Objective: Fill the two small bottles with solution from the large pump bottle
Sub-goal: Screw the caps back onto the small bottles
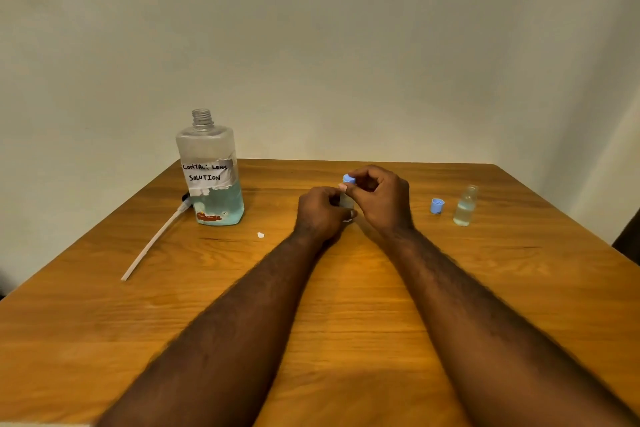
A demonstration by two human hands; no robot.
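Wooden table (346, 305), with the big bottle (211, 170) far left, uncapped, blue liquid low in it; its pump (152, 243) lies just left of it. At the middle the left hand (320, 213) grips a small bottle (346, 201) and the right hand (379, 199) pinches a blue cap (349, 179) at its top. The second bottle (465, 206) stands open and part-filled at right, a loose cap (437, 206) just left of it. A white scrap (260, 235) lies left of the hands.

We have one view only, a wide-angle camera worn on the head. It looks forward and down across the bench (346, 340) toward a plain wall (346, 45). It sits close enough that both forearms (242, 322) run in from the bottom edge, and the left hand (320, 215) and right hand (379, 199) meet mid-frame.
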